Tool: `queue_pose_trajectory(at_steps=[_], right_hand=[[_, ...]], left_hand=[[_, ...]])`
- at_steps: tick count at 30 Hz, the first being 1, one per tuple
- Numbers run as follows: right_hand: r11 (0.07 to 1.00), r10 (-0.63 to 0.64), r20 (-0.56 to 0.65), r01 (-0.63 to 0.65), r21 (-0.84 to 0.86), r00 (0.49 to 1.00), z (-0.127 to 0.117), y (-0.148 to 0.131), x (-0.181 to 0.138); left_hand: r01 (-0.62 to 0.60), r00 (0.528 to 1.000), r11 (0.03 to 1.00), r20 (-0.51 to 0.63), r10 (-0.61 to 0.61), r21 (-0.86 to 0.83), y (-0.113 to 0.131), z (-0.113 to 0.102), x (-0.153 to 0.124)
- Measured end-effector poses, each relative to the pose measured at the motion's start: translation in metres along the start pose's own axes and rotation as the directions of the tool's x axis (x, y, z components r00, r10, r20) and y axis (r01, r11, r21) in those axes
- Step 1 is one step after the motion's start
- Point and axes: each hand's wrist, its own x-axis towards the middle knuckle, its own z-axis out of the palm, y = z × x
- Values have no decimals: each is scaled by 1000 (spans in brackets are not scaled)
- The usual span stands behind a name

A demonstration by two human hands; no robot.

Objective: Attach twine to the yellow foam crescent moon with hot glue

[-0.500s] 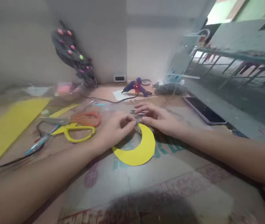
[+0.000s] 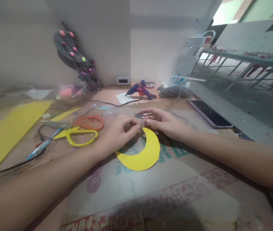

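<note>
Left hand [image 2: 124, 130] pinches the yellow crescent [image 2: 148, 157] on the tabletop [image 2: 108, 95], by the tip facing the far edge; our right hand [image 2: 164, 123] hovers half-curled alongside, hold unclear. We're likely working that tip; next calls for steadiness.

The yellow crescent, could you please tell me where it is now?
In the head view, the yellow crescent lies just below centre on the printed surface, its upper tip between the left hand and right hand.

Forearms [image 2: 230, 154] bare, tapering toward wrists [image 2: 186, 133] (fingers [image 2: 155, 111] bare too).
</note>
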Motion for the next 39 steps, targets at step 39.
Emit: queue_pose_trajectory(at_steps=[39], right_hand=[[958, -86, -265, 7, -285, 960, 0, -2, 2]], left_hand=[[96, 995, 993, 12, -95, -63, 2, -1, 0]])
